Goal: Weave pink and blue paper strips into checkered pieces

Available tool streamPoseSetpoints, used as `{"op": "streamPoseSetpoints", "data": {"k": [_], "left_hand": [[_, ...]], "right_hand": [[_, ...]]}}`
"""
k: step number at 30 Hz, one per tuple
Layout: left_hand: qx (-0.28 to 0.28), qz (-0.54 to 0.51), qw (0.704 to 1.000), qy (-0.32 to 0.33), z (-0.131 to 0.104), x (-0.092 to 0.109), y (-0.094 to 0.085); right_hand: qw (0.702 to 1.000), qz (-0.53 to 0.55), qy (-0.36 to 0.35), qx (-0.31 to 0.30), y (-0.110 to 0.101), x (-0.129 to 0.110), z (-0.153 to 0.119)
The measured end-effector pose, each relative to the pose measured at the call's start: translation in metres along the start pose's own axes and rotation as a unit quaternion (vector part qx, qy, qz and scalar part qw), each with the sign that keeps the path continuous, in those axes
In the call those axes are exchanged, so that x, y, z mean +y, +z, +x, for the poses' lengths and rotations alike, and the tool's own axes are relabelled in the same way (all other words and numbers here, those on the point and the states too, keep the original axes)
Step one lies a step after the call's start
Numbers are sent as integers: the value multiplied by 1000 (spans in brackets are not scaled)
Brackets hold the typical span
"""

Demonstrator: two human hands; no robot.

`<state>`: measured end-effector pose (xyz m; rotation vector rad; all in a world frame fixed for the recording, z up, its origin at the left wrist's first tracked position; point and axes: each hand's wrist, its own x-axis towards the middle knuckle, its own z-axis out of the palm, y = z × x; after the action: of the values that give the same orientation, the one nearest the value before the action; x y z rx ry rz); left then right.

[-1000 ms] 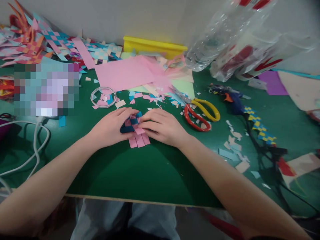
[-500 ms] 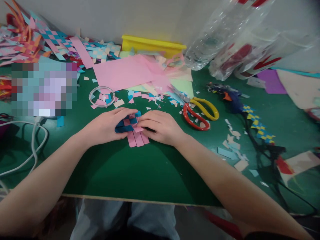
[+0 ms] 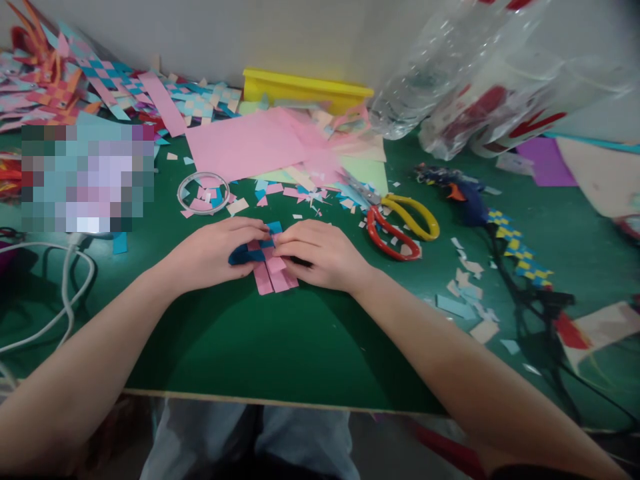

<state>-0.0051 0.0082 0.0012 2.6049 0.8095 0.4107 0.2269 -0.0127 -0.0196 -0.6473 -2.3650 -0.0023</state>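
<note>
Between my two hands is a small weave of pink and blue paper strips [image 3: 267,267], low over the green table [image 3: 280,347]. Its pink ends point toward me, and its blue ends lie partly under my left fingers. My left hand [image 3: 220,248] grips the weave's left side, thumb below and fingers above. On the opposite side my right hand [image 3: 323,255] pinches it near a pink strip, fingertips together. Part of the weave is hidden behind both hands.
Scissors [image 3: 395,223] with one red and one yellow handle lie right of my hands. A roll of clear tape [image 3: 204,193] and paper scraps lie beyond. Pink sheets [image 3: 250,143], a yellow tray [image 3: 307,91] and bagged cups [image 3: 500,100] line the back. A white cable [image 3: 67,287] runs left.
Both hands stay in nearly the same place. A pink strip on the weave now lies folded further down toward me, and my left fingers have shifted slightly over the blue strips.
</note>
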Motion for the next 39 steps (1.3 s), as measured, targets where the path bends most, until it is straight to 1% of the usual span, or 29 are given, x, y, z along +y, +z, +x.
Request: {"op": "streamPoseSetpoints", "data": {"k": [7, 12, 18, 23, 34, 39], "left_hand": [[-4, 4, 1000, 1, 1, -1, 1], [-9, 5, 1000, -6, 1, 1, 0], [-5, 0, 1000, -5, 1, 0, -1], [-1, -5, 1000, -4, 1, -1, 0], [-3, -2, 1000, -1, 0, -1, 0], [-3, -5, 1000, -2, 0, -2, 1]], "right_hand": [[1000, 19, -11, -17, 0, 0, 1], [998, 23, -28, -43, -2, 0, 2], [997, 35, -22, -65, -3, 0, 3], [996, 35, -26, -74, -3, 1, 3], [997, 34, -29, -66, -6, -2, 4], [995, 57, -24, -83, -8, -3, 5]]}}
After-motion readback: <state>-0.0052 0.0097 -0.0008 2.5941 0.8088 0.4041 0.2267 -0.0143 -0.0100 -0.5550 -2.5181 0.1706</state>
